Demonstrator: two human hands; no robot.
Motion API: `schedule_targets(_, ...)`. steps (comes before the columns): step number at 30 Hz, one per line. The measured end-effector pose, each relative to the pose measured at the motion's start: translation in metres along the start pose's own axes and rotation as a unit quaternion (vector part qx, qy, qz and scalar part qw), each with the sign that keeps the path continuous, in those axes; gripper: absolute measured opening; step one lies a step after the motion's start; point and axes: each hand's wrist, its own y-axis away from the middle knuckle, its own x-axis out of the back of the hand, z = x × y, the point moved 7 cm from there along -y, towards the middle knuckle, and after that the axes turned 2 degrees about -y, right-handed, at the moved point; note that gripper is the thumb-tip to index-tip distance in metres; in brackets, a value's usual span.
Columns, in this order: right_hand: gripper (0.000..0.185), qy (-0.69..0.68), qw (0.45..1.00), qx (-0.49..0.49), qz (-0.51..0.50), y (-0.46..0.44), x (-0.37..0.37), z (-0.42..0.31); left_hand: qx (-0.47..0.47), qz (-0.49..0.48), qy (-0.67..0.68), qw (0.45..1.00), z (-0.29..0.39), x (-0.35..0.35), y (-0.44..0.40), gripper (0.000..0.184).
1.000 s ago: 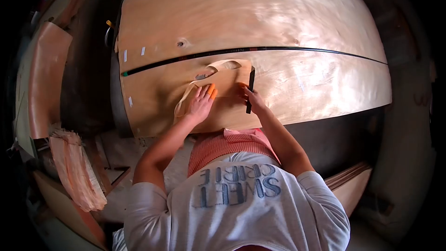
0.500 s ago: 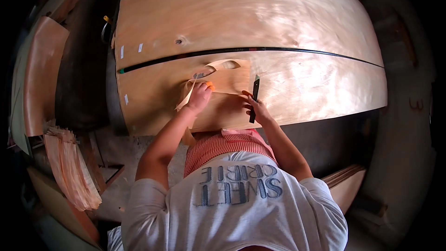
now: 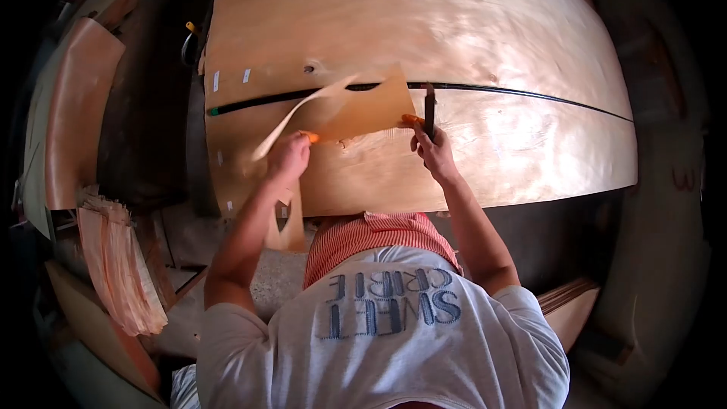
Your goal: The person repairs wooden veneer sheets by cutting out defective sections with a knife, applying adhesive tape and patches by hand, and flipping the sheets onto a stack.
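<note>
A thin piece of wood veneer [image 3: 371, 111] is lifted off the large veneer sheet [image 3: 485, 159], its left part curled and blurred by motion. My left hand [image 3: 290, 157] is closed on its left end, and a narrow strip [image 3: 295, 220] hangs below that hand past the sheet's front edge. At the piece's right corner, my right hand [image 3: 434, 153] pinches it while also gripping a slim black knife [image 3: 429, 112], which points away from me. Orange covers show on fingertips of both hands.
A long dark rod [image 3: 507, 89] lies across the sheet behind the piece. Small white labels [image 3: 247, 76] mark the sheet's left side. A bundle of veneer strips [image 3: 121, 265] stands at lower left, stacked boards [image 3: 568, 307] at lower right.
The veneer piece has risen off the sheet and moved away from me, now partly covering the rod. My left hand shifted left, and my right hand moved forward and slightly right with the knife.
</note>
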Motion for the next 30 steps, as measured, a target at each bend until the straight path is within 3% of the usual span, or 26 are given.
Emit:
schedule_targets(2,0.032,0.017,0.999,0.027,-0.028,-0.012,-0.022,-0.015,0.062,-0.033,0.002,0.998,-0.015,0.034,-0.018,0.014)
schedule_targets(4,0.031,0.003,0.999,0.010,-0.049,-0.024,-0.043,-0.022,0.067,-0.050,-0.071,0.994,-0.038,0.062,-0.037,0.014)
schedule_targets(6,0.031,-0.042,0.996,-0.030,-0.070,-0.038,-0.057,-0.018,0.039,-0.056,-0.083,0.994,-0.033,0.085,-0.050,0.014)
schedule_targets(7,0.029,-0.075,0.994,-0.034,-0.076,-0.052,-0.060,0.001,0.020,-0.069,-0.155,0.985,-0.035,0.082,-0.052,0.012)
schedule_targets(10,0.028,-0.109,0.993,-0.046,-0.008,-0.069,-0.058,0.041,-0.029,-0.112,-0.252,0.961,-0.066,0.052,-0.043,0.009)
schedule_targets(12,0.028,-0.083,0.994,-0.072,-0.009,-0.067,-0.052,0.059,-0.084,-0.059,-0.273,0.956,-0.068,0.043,-0.036,0.010)
schedule_targets(14,0.029,-0.066,0.994,-0.086,-0.024,-0.059,-0.044,0.074,-0.062,-0.011,-0.293,0.954,-0.061,0.039,-0.027,0.012)
schedule_targets(22,0.035,0.051,0.987,-0.129,-0.077,-0.042,-0.038,0.118,0.082,0.023,-0.156,0.984,-0.038,-0.003,0.002,0.027)
schedule_targets(23,0.034,0.042,0.990,-0.117,-0.071,-0.046,-0.037,0.130,0.044,0.073,-0.065,0.994,-0.029,-0.010,0.000,0.028)
schedule_targets(26,0.033,0.050,0.987,-0.134,-0.073,-0.042,-0.040,0.124,0.033,0.016,0.041,0.998,-0.005,-0.045,-0.012,0.032)
schedule_targets(30,0.032,0.057,0.986,-0.146,-0.053,-0.045,-0.036,0.136,-0.023,0.044,-0.116,0.992,0.009,-0.077,-0.009,0.042)
